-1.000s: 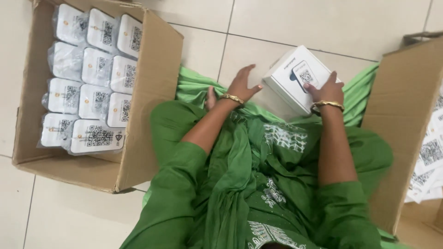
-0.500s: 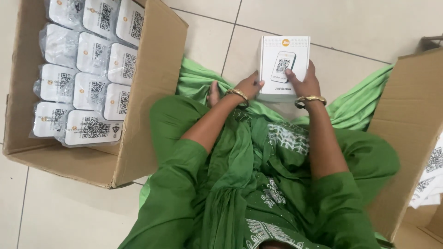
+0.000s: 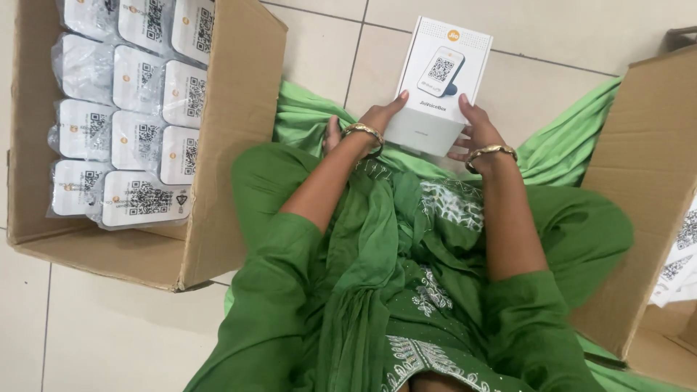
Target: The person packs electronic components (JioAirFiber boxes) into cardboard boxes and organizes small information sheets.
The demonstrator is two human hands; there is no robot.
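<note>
Two open cardboard cartons flank the fingers: the left carton holds about a dozen white plastic-wrapped packs, the right carton shows only a few white packs at its edge. Beyond the fingertips lies a pale tiled floor. One white box stands upright between both hands. The left hand and right hand press its lower sides, fingers spread and clamped on it.

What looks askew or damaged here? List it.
Nothing stands out. The white box is intact, held by the left hand and right hand. The wrapped packs lie in fairly even rows in the left carton, the bottom ones slightly tilted.
</note>
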